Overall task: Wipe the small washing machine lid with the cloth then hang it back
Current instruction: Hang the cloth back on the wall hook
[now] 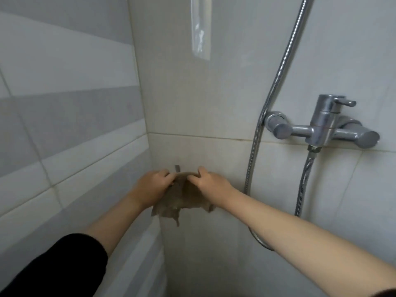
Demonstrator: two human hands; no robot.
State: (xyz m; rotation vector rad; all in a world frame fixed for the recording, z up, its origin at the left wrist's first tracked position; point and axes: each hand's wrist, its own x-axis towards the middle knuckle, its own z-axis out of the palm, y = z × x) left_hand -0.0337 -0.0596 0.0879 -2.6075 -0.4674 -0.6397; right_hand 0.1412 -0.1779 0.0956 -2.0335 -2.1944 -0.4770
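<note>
A brown, worn cloth (184, 200) hangs against the tiled wall near the corner. My left hand (153, 185) pinches its upper left edge and my right hand (209, 182) pinches its upper right edge, holding the top stretched between them. A small grey hook (177, 168) sticks out of the wall just above the cloth's top edge, between my two hands. The cloth's lower corners dangle loose below my wrists. The washing machine and its lid are out of view.
A chrome shower mixer tap (323, 123) is mounted on the wall to the right. Its metal hose (276, 82) runs up and loops down behind my right forearm. A clear plastic strip (201, 28) is stuck high on the wall. Grey striped tiles (64, 103) cover the left wall.
</note>
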